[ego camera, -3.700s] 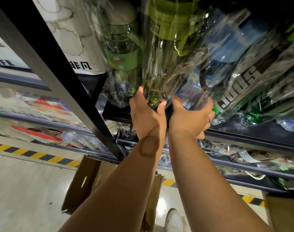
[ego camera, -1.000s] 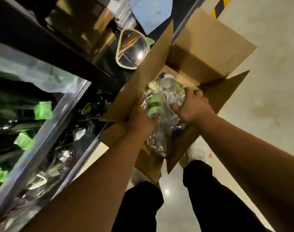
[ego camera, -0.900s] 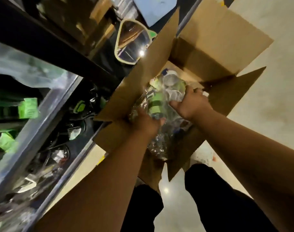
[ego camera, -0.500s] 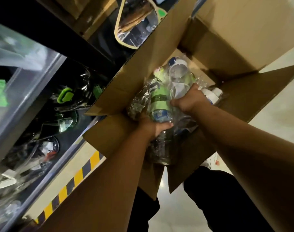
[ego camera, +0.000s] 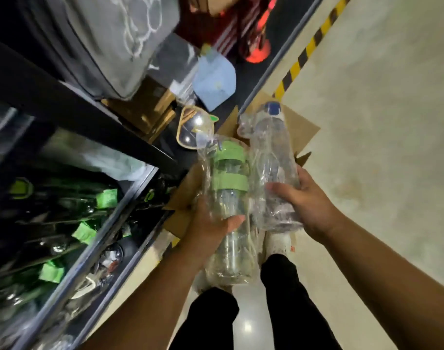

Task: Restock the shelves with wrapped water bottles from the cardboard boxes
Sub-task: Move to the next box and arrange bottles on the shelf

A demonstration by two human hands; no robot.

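Gripping green-banded bottle (ego camera: 229, 178) left, blue-capped bottle (ego camera: 274, 152) right.

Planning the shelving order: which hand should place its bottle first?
Probably the left hand: its green-banded bottle is on the shelf side, while the right hand holds the blue-capped bottle farther out.

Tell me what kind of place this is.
Likely a warehouse or stockroom aisle: metal shelves crammed with wrapped goods, yellow-black hazard tape on a concrete floor, an open cardboard box.

Light blue fabric cap (ego camera: 214, 83) lies near grey printed fabric bag (ego camera: 109, 39); yellow-and-black striped tape (ego camera: 309, 46) borders pale concrete floor (ego camera: 380, 122).
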